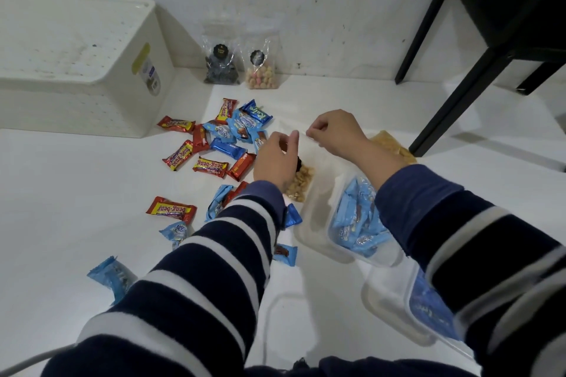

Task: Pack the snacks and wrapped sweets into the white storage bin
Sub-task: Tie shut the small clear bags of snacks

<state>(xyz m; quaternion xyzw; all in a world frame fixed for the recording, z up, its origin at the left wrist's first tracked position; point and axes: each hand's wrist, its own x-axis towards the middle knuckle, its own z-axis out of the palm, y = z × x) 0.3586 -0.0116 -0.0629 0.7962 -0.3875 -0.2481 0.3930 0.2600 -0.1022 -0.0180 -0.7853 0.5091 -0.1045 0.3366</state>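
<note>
Two hands meet at the middle of the frame over a clear snack bag (301, 174) holding pale crunchy pieces. The left hand (275, 159) and the right hand (335, 130) each pinch the bag's top edge between thumb and fingertips, the grip of both closed on the plastic. The bag lies on the white floor, just right of a scatter of wrapped sweets (211, 147) in red and blue wrappers that spreads from the centre toward the lower left. The white storage bin (76, 70) stands upside down at the upper left, its dotted base facing up, well apart from the hands. Against the wall at upper centre two more clear bags stand side by side: a dark snack bag (221, 66) and a bag of pale round snacks (262, 70). A clear container (361, 223) filled with blue sweets sits at lower right under the right sleeve. Black furniture legs (453, 70) fill the upper right.
</note>
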